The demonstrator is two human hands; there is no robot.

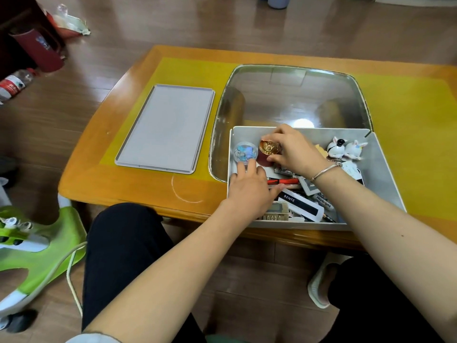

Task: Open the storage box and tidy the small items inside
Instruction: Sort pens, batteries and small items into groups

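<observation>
The white storage box (385, 169) stands open on the table, its clear lid (291, 95) raised behind it. Inside lie several small items. My right hand (293, 149) grips a dark red jar with a gold top (268, 151) near the box's back left. A clear round case with a holographic inside (244, 152) sits just left of the jar. My left hand (252, 191) reaches in at the front left, its straight fingers touching that case. White rabbit figures (346, 148) stand at the back right. A red pen (284, 181) and a black-and-white BENTE box (300, 203) lie in the middle.
A grey tray (165, 127) lies flat on the yellow mat (408, 115) left of the box. The low wooden table's front edge (138, 201) is close to my knees. A green-and-white appliance with a cord (37, 246) and a plastic bottle (14, 82) are on the floor at left.
</observation>
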